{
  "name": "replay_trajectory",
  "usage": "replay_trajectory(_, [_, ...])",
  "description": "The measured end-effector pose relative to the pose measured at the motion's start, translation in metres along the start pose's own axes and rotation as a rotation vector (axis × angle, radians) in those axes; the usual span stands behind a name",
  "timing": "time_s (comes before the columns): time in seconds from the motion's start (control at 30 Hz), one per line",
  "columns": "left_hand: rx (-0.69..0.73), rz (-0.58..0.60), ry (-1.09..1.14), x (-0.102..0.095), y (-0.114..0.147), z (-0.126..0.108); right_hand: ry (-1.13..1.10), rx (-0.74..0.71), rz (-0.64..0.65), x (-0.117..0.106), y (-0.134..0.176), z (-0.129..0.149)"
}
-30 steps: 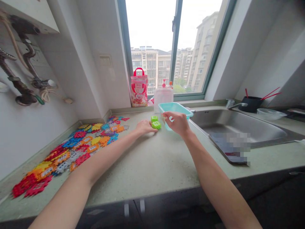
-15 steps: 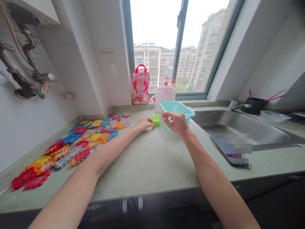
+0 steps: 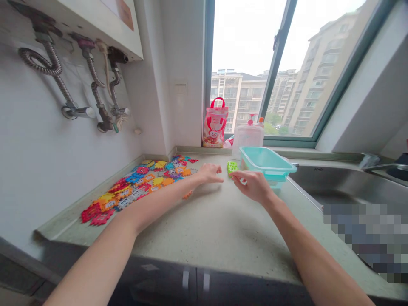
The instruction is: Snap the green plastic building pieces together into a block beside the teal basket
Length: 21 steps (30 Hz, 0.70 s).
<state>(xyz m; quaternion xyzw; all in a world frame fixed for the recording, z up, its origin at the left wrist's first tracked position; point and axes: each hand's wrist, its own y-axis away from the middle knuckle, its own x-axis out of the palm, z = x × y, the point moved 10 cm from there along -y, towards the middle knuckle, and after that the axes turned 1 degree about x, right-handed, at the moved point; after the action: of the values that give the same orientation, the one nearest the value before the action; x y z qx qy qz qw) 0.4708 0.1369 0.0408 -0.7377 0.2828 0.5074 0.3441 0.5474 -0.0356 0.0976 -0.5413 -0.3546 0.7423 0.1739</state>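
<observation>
Apparently, handling of the green pieces (image 3: 232, 165) was the step in hand. They were set on the worktop (image 3: 223, 225), at eleven o'clock from the right hand (image 3: 253, 185), whose fingertips were gathered by their near edge — whether anything was pinched could not be told. The left hand (image 3: 210, 173) was held with thumb and fingers parted, apparently unfilled. Next, a careful fingertip grip seemed called for.

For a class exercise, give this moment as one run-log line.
Left hand: open, seems empty | Right hand: beside green blocks, hold unclear | Tub: on counter | Colorful pieces: spread left
</observation>
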Motion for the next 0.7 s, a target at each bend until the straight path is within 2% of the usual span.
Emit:
replay_trajectory(0.1, [-0.028,-0.017,-0.087,-0.037,0.026,0.048,-0.075,0.007,0.138,0.033,0.005,0.012])
replay_trajectory(0.23, [-0.141,0.015,-0.165,-0.084,0.064,0.138,-0.178,0.042,0.299,0.07,0.015,0.031])
replay_trajectory(0.3, [-0.197,0.076,-0.18,-0.096,0.084,0.179,-0.207,0.049,0.352,0.082,0.02,0.04])
replay_trajectory(0.37, [-0.226,0.13,-0.182,-0.101,0.104,0.21,-0.239,0.042,0.38,0.092,0.024,0.05])
replay_trajectory(0.5, [-0.237,0.183,-0.184,-0.105,0.143,0.242,-0.304,0.03,0.427,0.116,0.024,0.067])
replay_trajectory(0.6, [-0.28,0.191,-0.189,-0.113,0.171,0.256,-0.269,0.056,0.53,0.153,0.009,0.08])
replay_trajectory(0.7, [-0.335,0.181,-0.182,-0.124,0.194,0.266,-0.216,0.017,0.598,0.194,-0.023,0.1])
